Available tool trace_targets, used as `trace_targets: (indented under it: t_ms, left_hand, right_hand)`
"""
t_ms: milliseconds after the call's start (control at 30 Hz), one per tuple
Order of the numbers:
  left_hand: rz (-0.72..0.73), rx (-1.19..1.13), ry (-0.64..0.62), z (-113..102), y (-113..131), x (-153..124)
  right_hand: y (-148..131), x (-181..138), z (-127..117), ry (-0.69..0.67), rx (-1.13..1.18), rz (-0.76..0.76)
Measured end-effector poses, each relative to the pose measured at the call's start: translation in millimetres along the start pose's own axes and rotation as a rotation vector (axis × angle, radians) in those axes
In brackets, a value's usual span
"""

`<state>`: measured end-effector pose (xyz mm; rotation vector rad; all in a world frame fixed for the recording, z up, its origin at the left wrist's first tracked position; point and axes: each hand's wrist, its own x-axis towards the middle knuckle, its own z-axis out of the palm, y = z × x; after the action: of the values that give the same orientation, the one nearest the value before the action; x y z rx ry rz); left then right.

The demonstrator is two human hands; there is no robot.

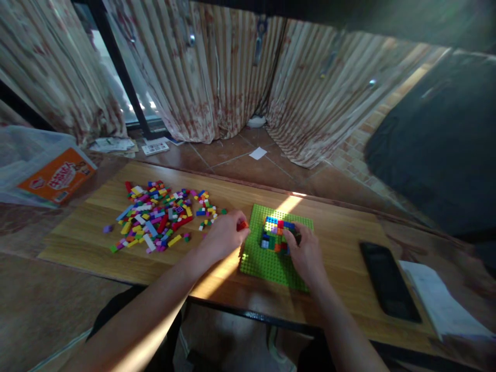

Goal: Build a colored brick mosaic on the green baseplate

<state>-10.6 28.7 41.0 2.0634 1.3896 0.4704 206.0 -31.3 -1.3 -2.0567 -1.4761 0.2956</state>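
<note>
My left hand (227, 236) is closed, pinching a small red-orange toy brick (242, 226) just off the left edge of a green studded baseplate (258, 266). On the plate sits a low brick structure (274, 232) in blue, red, orange, green, white and other colours. My right hand (309, 254) rests at its right side, with thumb and fingers curled around that end. Those fingers hide part of the structure, and a dark spot between them is too shadowed to name. Loose toy bricks (155, 219) of many colours lie spread on the left of the table.
The wooden table (337, 289) carries a black phone (389, 281) on the right, beside white paper (442, 299). Beyond the table's left end stands a clear plastic bin (36, 142) with an orange label. Striped curtains (232, 72) hang behind. A sunlight strip crosses the tabletop.
</note>
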Motion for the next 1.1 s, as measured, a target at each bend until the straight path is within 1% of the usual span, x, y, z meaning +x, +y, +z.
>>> trace_targets:
  t_ms: [167,300,400,533,633,700,767,833,900,1000,1100]
  left_hand:
    - [0.090,-0.159,-0.030,14,-1,-1]
    - [0.142,-0.304,-0.018,22,-8,0]
    - [0.139,-0.349,-0.018,25,-12,2]
    - [0.097,-0.422,-0.054,28,-15,2]
    - [0.068,-0.521,-0.078,32,-16,2]
    - [0.039,-0.615,-0.089,34,-14,2]
    - [-0.007,-0.739,-0.094,35,-10,2]
    - [-0.070,-0.864,-0.107,34,-5,1]
    - [-0.128,-0.949,-0.124,33,0,1]
    - [-0.159,-0.963,-0.126,32,2,1]
    - [-0.127,-0.957,-0.155,34,0,-1]
  right_hand:
    - [-1,-4,2,0.034,-0.020,-0.028]
    - [-1,-4,0,0.054,0.050,-0.058]
    - [0,0,-6,0.079,0.148,-0.025]
    - [-1,5,-11,0.161,0.241,0.030]
    - [-6,5,-13,0.210,0.289,0.013]
    - [-12,2,-14,0.227,0.312,-0.054]
    - [-19,-2,-15,0.223,0.320,-0.167]
    - [-27,-7,-16,0.176,0.338,-0.285]
    - [-33,-12,-15,0.095,0.352,-0.379]
    - [-40,-18,-11,0.004,0.320,-0.468]
    - [-42,-21,-6,-0.018,0.245,-0.504]
